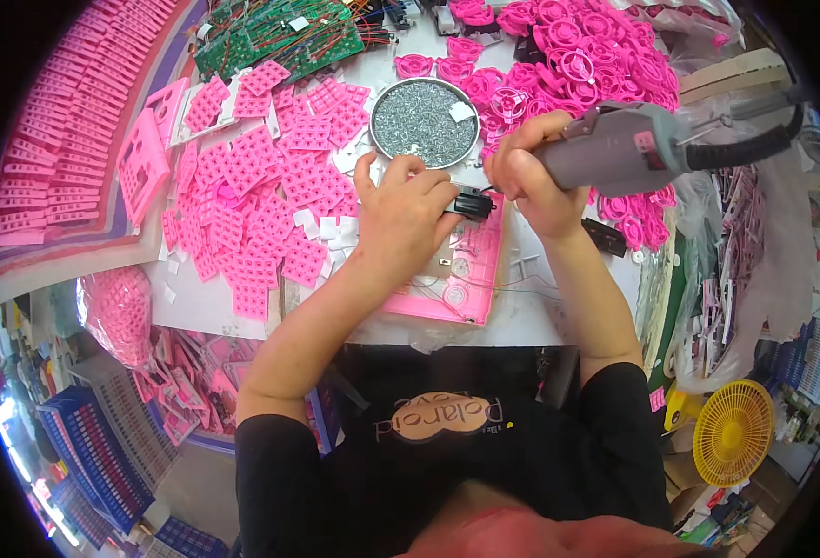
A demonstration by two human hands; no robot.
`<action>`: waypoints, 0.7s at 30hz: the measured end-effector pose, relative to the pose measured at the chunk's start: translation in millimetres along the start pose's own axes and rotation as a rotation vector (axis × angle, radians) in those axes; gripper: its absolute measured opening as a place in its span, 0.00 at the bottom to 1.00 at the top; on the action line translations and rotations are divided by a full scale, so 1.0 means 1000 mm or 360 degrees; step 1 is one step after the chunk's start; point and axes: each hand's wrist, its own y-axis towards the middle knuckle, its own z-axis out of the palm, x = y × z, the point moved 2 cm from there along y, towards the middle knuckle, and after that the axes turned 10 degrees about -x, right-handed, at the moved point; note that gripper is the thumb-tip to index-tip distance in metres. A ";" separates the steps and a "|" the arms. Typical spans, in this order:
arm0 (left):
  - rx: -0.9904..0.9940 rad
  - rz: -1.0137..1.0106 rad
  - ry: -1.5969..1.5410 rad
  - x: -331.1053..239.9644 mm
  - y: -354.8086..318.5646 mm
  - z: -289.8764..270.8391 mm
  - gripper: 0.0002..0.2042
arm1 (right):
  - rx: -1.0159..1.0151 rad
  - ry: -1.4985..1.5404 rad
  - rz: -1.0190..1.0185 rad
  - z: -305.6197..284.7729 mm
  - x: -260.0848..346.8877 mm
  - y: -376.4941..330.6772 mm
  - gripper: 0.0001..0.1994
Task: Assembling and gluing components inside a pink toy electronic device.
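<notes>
My right hand [542, 186] is wrapped round the front end of a grey electric screwdriver [614, 153], which lies nearly level with its bit pointing left. The bit's tip is close to a small black part [472, 204]; whether it touches a screw I cannot tell. My left hand [404, 210] grips that black part from its left side, thumb below and fingers above. Beneath it lies a pink plastic casing [484, 299] with thin wires and round clear pieces inside, partly covered by my left hand. Just beyond my hands stands a round tray [373, 139] full of small metal screws.
Pink keypads [252, 158] are heaped on the left, with white squares [340, 232] beside them. Pink ring-shaped parts [577, 65] pile up at the back right. Green circuit boards [280, 42] lie at the back. A black cable [745, 149] trails right from the screwdriver. A yellow fan [733, 432] stands lower right.
</notes>
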 end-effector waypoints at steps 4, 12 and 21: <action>-0.0024 -0.0019 -0.0041 0.001 -0.002 0.002 0.12 | 0.0050 -0.0269 -0.0161 0.005 -0.003 -0.005 0.08; 0.0447 0.0096 -0.0377 0.016 0.016 0.010 0.16 | 0.0264 -0.0139 0.0045 -0.007 -0.012 0.007 0.11; -0.0297 -0.0380 -0.0257 0.006 -0.066 -0.176 0.28 | -0.0485 -0.1185 -0.0911 -0.048 0.075 0.064 0.27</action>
